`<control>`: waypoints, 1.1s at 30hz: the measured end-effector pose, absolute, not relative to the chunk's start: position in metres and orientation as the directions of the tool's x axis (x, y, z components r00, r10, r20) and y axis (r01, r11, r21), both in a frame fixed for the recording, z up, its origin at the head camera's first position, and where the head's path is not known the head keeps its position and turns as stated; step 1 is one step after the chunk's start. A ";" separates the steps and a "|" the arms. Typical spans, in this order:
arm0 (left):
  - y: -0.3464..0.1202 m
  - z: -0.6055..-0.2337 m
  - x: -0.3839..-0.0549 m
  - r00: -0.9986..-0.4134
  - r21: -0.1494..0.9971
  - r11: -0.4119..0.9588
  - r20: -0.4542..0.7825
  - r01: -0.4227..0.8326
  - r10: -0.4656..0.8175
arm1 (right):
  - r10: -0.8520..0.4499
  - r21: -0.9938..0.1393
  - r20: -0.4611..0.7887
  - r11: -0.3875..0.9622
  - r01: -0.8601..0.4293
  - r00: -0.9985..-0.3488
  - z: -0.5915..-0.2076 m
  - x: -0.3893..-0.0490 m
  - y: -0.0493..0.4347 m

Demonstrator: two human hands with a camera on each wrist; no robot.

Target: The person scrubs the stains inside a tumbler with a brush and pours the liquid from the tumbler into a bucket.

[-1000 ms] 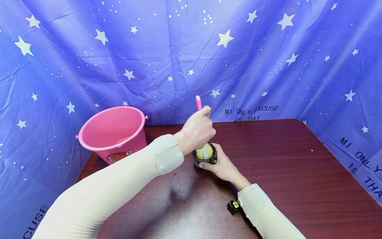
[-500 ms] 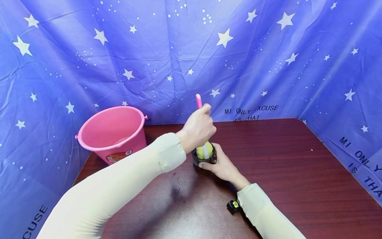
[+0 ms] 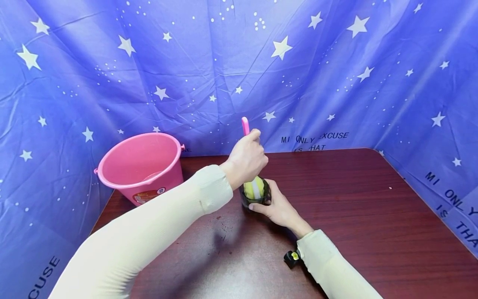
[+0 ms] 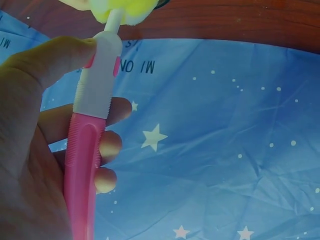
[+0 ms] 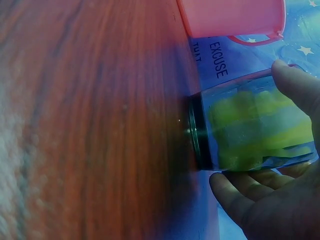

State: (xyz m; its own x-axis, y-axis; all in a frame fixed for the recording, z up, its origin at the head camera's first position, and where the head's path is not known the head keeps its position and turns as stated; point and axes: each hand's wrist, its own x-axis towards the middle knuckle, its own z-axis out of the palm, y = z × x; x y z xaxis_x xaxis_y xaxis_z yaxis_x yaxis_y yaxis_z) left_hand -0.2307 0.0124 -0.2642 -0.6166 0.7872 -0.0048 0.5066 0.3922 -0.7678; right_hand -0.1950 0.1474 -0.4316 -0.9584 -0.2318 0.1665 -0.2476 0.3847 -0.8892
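Note:
My left hand [image 3: 245, 160] grips the pink and white handle [image 4: 82, 165] of a cup brush from above. At its lower end the yellow-green sponge head [image 3: 254, 189] with a pale band sits down inside a dark see-through glass [image 5: 202, 132]. The fingers of my right hand [image 3: 279, 207] go round the glass from the right side, thumb in front. In the right wrist view the sponge shows through the glass wall. The handle's pink tip stands out above my left fist. The glass is upright on the table, its far side hidden.
A pink bucket [image 3: 164, 189] stands on the back left of the dark red wooden table [image 3: 336, 199]. A small black object [image 3: 291, 259] is by the right cuff. Dark drops or specks lie in front of the glass. A blue star-patterned curtain [image 3: 213, 74] surrounds the table.
The left hand and the brush handle have shifted slightly to the left, the pink tip rising a little. The right hand and the glass stay in place.

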 end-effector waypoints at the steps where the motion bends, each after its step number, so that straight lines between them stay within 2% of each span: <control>1: 0.012 -0.264 -0.231 -0.618 -0.766 0.394 -0.006 0.508 0.786 | -0.236 -0.892 0.165 0.379 -0.247 -0.958 -0.432 -0.195 0.148; 10: 0.008 -0.265 -0.230 -0.617 -0.765 0.381 -0.028 0.520 0.787 | -0.255 -0.907 0.166 0.339 -0.249 -0.952 -0.434 -0.196 0.148; 33: 0.007 -0.264 -0.223 -0.595 -0.753 0.375 -0.027 0.541 0.803 | -0.244 -0.902 0.153 0.363 -0.236 -0.958 -0.433 -0.195 0.149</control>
State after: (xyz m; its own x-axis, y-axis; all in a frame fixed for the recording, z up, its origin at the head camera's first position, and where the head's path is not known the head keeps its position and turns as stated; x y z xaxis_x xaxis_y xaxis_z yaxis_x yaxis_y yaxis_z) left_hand -0.2232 0.0070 -0.2639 -0.5948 0.8034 -0.0273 0.5406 0.3746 -0.7533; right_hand -0.1953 0.1486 -0.4330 -0.9576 -0.2442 0.1527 -0.2362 0.3625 -0.9015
